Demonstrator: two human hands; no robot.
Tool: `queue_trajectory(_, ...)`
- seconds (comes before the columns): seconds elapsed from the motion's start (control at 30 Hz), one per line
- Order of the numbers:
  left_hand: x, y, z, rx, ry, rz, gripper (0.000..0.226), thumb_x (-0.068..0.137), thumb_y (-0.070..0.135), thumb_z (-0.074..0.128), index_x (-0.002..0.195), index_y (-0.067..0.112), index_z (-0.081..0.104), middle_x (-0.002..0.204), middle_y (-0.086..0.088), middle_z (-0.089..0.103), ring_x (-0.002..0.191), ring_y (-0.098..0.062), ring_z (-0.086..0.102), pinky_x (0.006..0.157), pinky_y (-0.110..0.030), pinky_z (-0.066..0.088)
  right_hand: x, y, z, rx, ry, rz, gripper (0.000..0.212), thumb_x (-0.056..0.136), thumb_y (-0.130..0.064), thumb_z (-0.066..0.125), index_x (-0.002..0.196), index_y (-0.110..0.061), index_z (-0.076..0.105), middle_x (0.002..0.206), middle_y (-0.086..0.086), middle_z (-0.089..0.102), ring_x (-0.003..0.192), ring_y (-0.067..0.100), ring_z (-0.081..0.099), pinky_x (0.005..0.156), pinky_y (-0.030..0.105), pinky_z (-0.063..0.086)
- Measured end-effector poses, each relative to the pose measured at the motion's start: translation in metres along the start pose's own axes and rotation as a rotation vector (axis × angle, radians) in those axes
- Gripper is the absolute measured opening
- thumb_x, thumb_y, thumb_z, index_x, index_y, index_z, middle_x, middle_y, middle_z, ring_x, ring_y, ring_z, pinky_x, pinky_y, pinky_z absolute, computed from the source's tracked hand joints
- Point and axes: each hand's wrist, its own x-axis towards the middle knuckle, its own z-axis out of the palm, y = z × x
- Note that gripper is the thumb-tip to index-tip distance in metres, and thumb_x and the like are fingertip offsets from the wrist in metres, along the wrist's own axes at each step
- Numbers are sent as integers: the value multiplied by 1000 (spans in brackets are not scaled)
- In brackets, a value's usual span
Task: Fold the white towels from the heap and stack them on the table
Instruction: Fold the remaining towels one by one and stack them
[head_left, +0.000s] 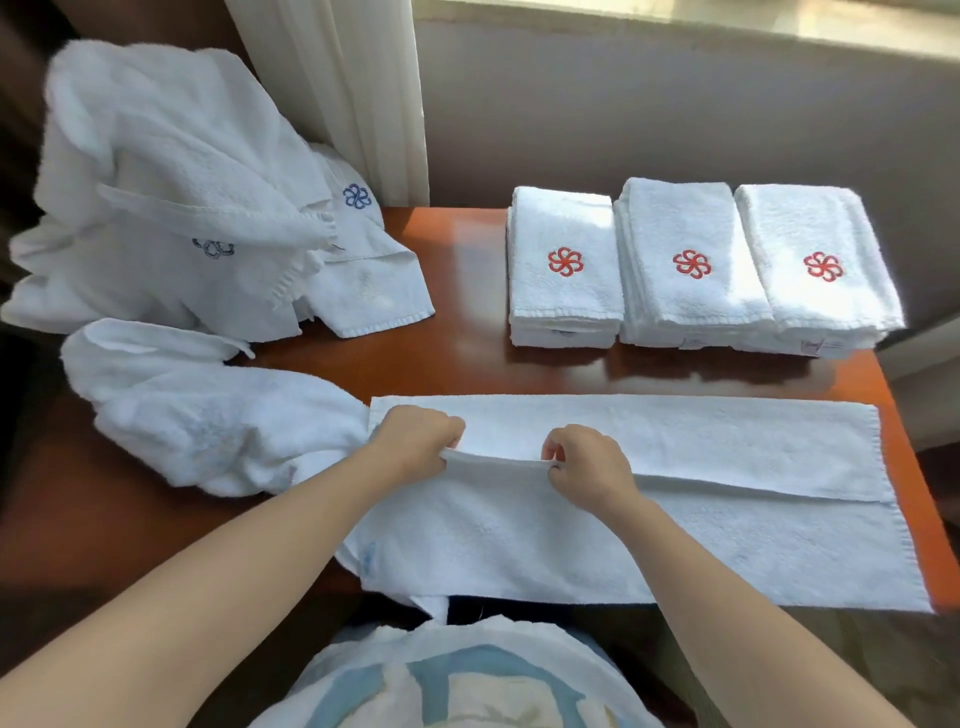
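Observation:
A long white towel (701, 467) lies spread across the near part of the wooden table (467, 291), its near half folded up over the far half. My left hand (415, 434) and my right hand (584, 462) pinch the folded edge near the towel's left end, a hand's width apart. A heap of unfolded white towels (171, 192) with blue flower logos lies at the far left. Another crumpled white towel (208, 410) lies just left of my left hand. Three stacks of folded towels with red flower logos (566, 270) (688, 265) (818, 265) stand in a row at the far right.
A white curtain (337, 78) hangs behind the heap, beside a grey wall (675, 114) under a window sill. The table's right edge (904, 441) runs just past the spread towel. My patterned clothing (457, 675) fills the bottom middle.

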Motion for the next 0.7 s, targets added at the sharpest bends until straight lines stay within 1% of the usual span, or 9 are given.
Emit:
queue_trajectory(0.13, -20, 11, 11, -69, -162, -115, 12, 83, 21, 55, 94, 25, 51, 101, 5, 61, 90, -19, 58, 71, -30, 44, -3, 6, 6, 43, -146, -57, 21, 84, -16, 54, 95, -28, 68, 84, -13, 57, 81, 11, 56, 58, 22, 37)
queue_trajectory(0.23, -24, 20, 11, -118, -148, -200, 20, 82, 37, 55, 97, 25, 60, 99, 6, 62, 88, -18, 58, 73, -31, 47, -4, 8, 5, 80, -196, -72, 21, 85, -26, 55, 98, -30, 71, 84, -15, 59, 82, 8, 58, 60, 22, 41)
queue_trajectory(0.33, -18, 29, 8, -172, 27, -233, 29, 89, 38, 52, 113, 26, 62, 111, 5, 60, 99, -17, 55, 73, -31, 45, -1, 9, 3, 119, -39, -27, 27, 90, -26, 55, 114, -27, 68, 103, -12, 61, 100, 11, 54, 69, 27, 41)
queue_trajectory(0.4, -10, 35, 10, -146, 100, -190, 39, 94, 33, 50, 133, 26, 53, 130, 2, 50, 117, -19, 49, 81, -32, 46, 0, 13, 1, 37, 102, 11, 36, 92, -26, 55, 127, -25, 62, 126, -4, 57, 122, 18, 46, 86, 31, 42)
queue_trajectory(0.43, -6, 39, 12, -146, 104, -172, 44, 95, 31, 49, 140, 26, 47, 138, 0, 44, 125, -20, 44, 87, -34, 47, 0, 16, 1, -18, 134, 49, 42, 93, -28, 55, 135, -26, 55, 140, 1, 49, 133, 23, 38, 98, 35, 39)
queue_trajectory(0.5, -1, 48, 19, -145, 50, -159, 54, 98, 35, 47, 149, 28, 33, 155, -4, 28, 142, -24, 28, 107, -40, 38, -2, 24, 1, -90, 78, 172, 58, 95, -37, 52, 150, -31, 34, 162, 10, 17, 149, 36, 9, 116, 53, 19)
queue_trajectory(0.53, 1, 52, 24, -150, 2, -170, 59, 100, 40, 44, 154, 30, 23, 162, -5, 15, 149, -25, 14, 117, -46, 26, -2, 29, 2, -102, 21, 234, 67, 96, -45, 49, 155, -35, 20, 165, 10, -2, 150, 41, -7, 117, 61, 9)
queue_trajectory(0.6, 7, 58, 33, -174, -82, -209, 70, 101, 53, 36, 158, 34, 0, 166, -2, -13, 152, -25, -13, 121, -57, 3, -2, 44, 7, -109, -70, 318, 81, 93, -62, 44, 156, -40, -4, 162, 7, -27, 145, 46, -26, 113, 70, -1)
queue_trajectory(0.7, 17, 59, 43, -156, -121, -239, 77, 98, 65, 26, 153, 37, -20, 158, 2, -36, 146, -24, -33, 116, -64, -8, 2, 61, 11, -87, -128, 344, 93, 85, -81, 37, 151, -46, -19, 157, 5, -39, 141, 47, -34, 109, 74, -6)
